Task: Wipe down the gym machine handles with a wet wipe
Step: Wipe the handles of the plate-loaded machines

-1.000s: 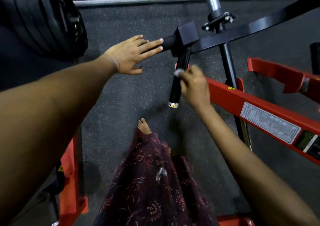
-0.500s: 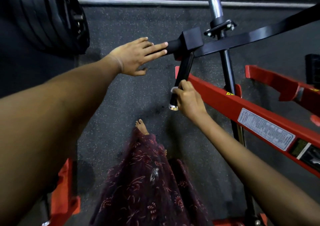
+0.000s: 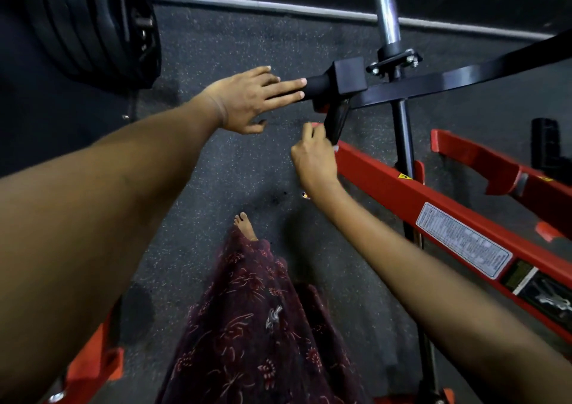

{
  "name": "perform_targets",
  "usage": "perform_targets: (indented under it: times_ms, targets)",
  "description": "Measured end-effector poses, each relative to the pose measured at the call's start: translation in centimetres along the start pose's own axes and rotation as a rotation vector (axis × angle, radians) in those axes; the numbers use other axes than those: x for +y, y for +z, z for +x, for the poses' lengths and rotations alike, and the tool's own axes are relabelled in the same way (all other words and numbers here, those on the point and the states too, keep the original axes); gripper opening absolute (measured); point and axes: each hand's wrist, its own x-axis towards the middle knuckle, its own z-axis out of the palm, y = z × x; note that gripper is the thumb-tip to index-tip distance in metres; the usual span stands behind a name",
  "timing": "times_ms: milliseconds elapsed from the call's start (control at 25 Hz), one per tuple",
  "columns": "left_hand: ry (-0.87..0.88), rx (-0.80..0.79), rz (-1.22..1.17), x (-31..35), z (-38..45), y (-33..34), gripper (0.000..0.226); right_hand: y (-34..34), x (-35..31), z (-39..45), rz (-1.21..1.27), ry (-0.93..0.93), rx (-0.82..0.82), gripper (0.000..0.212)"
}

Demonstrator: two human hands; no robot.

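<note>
The left hand (image 3: 247, 100) is stretched forward with its fingers (image 3: 288, 83) held straight and laid flat along the horizontal black handle (image 3: 318, 86), the thumb hanging loose below; nothing is gripped by it. The right hand (image 3: 314, 159) is raised below and to the right of those fingers, and its own fingers are curled round the lower part of the downward-slanting black handle (image 3: 337, 119). A small patch of white, taken to be the wet wipe (image 3: 335, 147), is seen at the edge of the right fingers against that handle; most of it is hidden by the hand. Both handles are joined at a black block (image 3: 349, 75) just beyond the left fingertips, from which a flat black bar (image 3: 464, 75) is carried away to the right. A chrome post (image 3: 385, 10) is seen rising behind the block. A red frame beam (image 3: 402, 196) with a white label is found directly right of the right fingers, touching or nearly touching them. Stacked black weight plates (image 3: 93, 23) are seen well to the left of the left hand. A patterned maroon skirt (image 3: 263, 326) and a bare foot (image 3: 244, 224) are seen below both hands on the speckled floor (image 3: 216, 48).
</note>
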Motion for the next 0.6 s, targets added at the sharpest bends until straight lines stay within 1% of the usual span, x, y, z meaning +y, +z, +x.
perform_targets:
  times_ms: [120,160,240,360,440,480,520,560,600]
  targets:
    - [0.010,0.018,0.014,0.0,0.0,0.1,0.091,1.1,-2.3,-2.5,-0.135,-0.076,-0.028,0.033]
    - [0.010,0.014,0.019,0.0,-0.1,0.1,0.091,1.7,-2.8,-3.3,-0.151,-0.106,-0.072,0.032]
    - [0.001,0.008,0.020,0.0,-0.1,0.1,0.090,1.9,-2.9,-4.5,-0.136,-0.167,-0.186,0.031]
    - [-0.003,0.000,0.018,0.0,-0.1,0.0,0.089,2.3,-1.6,-5.0,-0.065,-0.241,-0.216,0.030]
    - [-0.004,0.003,0.020,0.1,-0.2,0.0,0.089,2.3,0.1,-5.0,0.088,-0.299,-0.285,0.030]
    - [0.001,0.006,0.024,0.1,-0.1,0.0,0.088,2.2,1.3,-5.1,0.223,-0.331,-0.296,0.028]
    - [0.005,0.010,0.027,0.1,-0.1,0.0,0.089,1.6,2.8,-5.0,0.376,-0.309,-0.282,0.025]
    - [0.006,0.014,0.026,0.0,-0.2,0.1,0.089,1.1,4.2,-4.8,0.555,-0.217,-0.207,0.020]
    - [0.004,0.014,0.024,-0.1,-0.2,0.1,0.090,0.5,5.6,-4.1,0.720,-0.046,-0.043,0.017]
